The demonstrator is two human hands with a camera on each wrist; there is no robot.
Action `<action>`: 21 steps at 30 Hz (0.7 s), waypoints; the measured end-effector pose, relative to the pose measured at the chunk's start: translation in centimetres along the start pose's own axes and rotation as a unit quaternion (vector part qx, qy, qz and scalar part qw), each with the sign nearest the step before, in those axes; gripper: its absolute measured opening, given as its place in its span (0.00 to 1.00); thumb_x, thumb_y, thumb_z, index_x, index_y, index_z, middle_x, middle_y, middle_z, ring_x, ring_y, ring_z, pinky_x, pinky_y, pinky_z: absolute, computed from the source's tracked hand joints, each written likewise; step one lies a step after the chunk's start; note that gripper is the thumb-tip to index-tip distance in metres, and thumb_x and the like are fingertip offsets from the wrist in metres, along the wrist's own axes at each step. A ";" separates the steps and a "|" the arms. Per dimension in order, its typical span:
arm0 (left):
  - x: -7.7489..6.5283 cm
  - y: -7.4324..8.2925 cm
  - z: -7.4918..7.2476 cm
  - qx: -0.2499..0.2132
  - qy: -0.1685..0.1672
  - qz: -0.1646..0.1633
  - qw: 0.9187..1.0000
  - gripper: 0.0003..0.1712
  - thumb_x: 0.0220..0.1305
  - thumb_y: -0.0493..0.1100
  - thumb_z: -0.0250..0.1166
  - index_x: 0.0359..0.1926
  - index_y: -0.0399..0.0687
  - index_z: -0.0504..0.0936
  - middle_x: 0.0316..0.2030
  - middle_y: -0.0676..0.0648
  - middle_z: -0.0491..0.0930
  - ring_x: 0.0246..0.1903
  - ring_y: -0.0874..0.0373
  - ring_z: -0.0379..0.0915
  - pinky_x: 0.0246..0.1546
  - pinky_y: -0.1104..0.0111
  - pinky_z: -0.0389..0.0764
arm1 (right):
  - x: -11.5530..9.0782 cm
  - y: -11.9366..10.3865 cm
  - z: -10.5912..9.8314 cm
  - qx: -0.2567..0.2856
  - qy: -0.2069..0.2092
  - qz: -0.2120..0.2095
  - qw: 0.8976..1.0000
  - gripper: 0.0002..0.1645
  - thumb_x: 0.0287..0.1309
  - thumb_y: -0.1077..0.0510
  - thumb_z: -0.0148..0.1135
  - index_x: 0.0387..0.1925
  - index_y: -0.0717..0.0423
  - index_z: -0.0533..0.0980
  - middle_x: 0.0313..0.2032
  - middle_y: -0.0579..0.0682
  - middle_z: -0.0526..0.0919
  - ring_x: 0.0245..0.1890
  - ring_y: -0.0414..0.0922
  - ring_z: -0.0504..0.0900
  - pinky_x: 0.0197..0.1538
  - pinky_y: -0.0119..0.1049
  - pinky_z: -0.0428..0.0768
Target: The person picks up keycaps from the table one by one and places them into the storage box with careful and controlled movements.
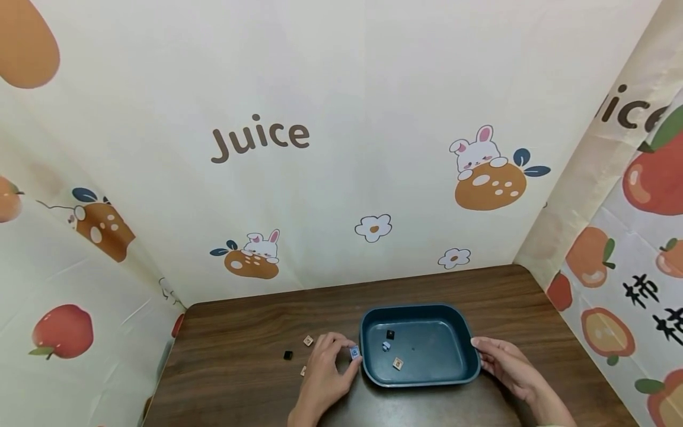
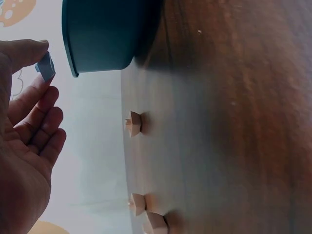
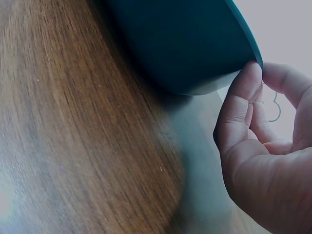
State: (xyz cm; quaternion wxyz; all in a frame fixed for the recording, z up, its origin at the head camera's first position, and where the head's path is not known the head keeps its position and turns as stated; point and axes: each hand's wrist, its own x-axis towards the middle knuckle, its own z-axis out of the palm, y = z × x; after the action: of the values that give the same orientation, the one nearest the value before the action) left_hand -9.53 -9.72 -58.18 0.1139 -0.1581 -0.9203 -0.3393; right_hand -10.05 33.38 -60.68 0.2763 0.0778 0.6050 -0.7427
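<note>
My left hand (image 1: 326, 375) pinches a small blue keycap (image 1: 355, 353) between thumb and index finger, just outside the left wall of a dark teal tray (image 1: 427, 384). In the left wrist view this keycap (image 2: 46, 66) is held above the table, its stem pointing left. With thumb and fingertips, my right hand (image 1: 507, 365) grips the tray's right rim, also seen in the right wrist view on the tray wall (image 3: 185, 44). Inside the tray lie a black keycap (image 1: 391, 335), a pale blue keycap (image 1: 386, 346) and a tan keycap (image 1: 398, 364).
Left of my left hand, a black keycap (image 1: 288, 355) and a tan keycap (image 1: 308, 341) lie on the brown wooden table (image 1: 229, 338). Another tan keycap (image 1: 303, 371) is partly hidden by the hand. Printed curtains (image 1: 341, 178) surround the table's back and sides.
</note>
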 end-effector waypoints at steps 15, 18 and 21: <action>1.5 1.2 0.3 -0.013 -0.025 0.002 1.000 0.11 0.63 0.50 0.78 0.45 0.59 0.89 0.45 0.58 0.81 0.47 0.64 0.73 0.47 0.64 0.79 | -0.1 -0.5 0.1 -0.008 -0.008 0.010 1.000 0.17 0.83 0.53 0.48 0.49 0.47 0.85 0.42 0.36 0.88 0.43 0.30 0.84 0.52 0.26 0.85; 1.8 1.6 0.7 -0.017 -0.022 0.015 1.000 0.12 0.63 0.50 0.78 0.46 0.58 0.89 0.45 0.58 0.81 0.48 0.63 0.74 0.48 0.63 0.80 | -0.1 -0.5 0.0 -0.005 -0.012 0.008 1.000 0.18 0.83 0.53 0.48 0.49 0.46 0.85 0.42 0.36 0.88 0.43 0.30 0.84 0.52 0.26 0.85; 2.2 2.1 1.1 -0.027 -0.021 0.027 0.999 0.12 0.64 0.50 0.77 0.47 0.57 0.88 0.46 0.58 0.81 0.49 0.62 0.74 0.49 0.63 0.81 | -0.1 -0.6 -0.1 -0.005 -0.015 0.009 1.000 0.18 0.83 0.53 0.48 0.49 0.46 0.85 0.42 0.36 0.88 0.43 0.30 0.84 0.52 0.26 0.85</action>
State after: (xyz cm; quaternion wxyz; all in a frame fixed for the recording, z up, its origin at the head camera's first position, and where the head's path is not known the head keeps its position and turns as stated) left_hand -10.88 -7.03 -57.04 0.0990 -0.1926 -0.9085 -0.3575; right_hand -10.29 33.53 -60.13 0.2922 0.0713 0.6035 -0.7385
